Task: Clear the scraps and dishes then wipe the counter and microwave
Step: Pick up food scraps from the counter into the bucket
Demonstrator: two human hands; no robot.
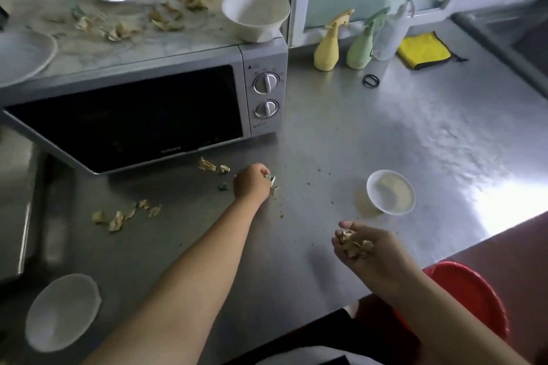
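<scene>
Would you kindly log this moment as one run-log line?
phase: clearing scraps | left hand: pinching scrap on counter | right hand: cupping gathered scraps | microwave top: still littered

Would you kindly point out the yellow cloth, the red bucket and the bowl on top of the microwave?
yellow cloth (422, 50): head view, middle of its yellow face.
red bucket (471, 293): head view, its red rim and inner wall.
bowl (255, 13): head view, inner wall.

Three spray bottles in a row near the window: yellow (327, 49), green (362, 47), clear (390, 35). Just beside them, a small black ring (371, 80). Below the counter edge, a red bucket (468, 299).
</scene>
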